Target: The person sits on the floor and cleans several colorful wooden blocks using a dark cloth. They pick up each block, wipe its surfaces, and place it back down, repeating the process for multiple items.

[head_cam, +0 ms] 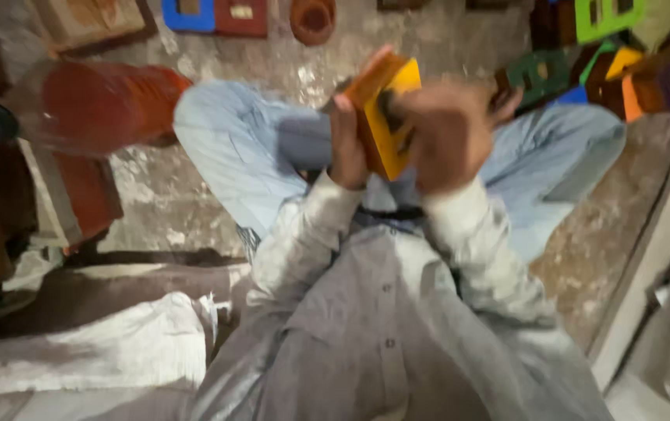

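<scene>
Yellow block (388,117): we see a flat wooden piece, yellow on its broad face and orange along its upper edge, held up on edge above the lap, roughly at the centre of the head view.
Left hand (345,148): we see it upright against the block's left side, fingers closed along the orange edge, gripping the block.
Right hand (444,132): blurred; it presses against the block's yellow face, and something dark shows between palm and block. We cannot tell whether the fingers are clenched or loose.
Sleeves (304,234): both arms wear pale grey sleeves that rise from a grey buttoned shirt (381,343).
Legs (233,148): we see pale blue trousers, knees spread to either side, the person seated on a rough concrete floor (444,39).
Coloured blocks (584,70): a heap of painted pieces, green, purple, orange, yellow and blue, lies by the right knee, well apart from the hands.
Far row: 1 blue block (188,14) and 1 red block (241,15) lie side by side at the top edge, with a round brown piece (313,19) just beside them.
Red shape (101,105): a large blurred red object sits near the left knee.
White cloth (93,343): it lies crumpled at the lower left.
</scene>
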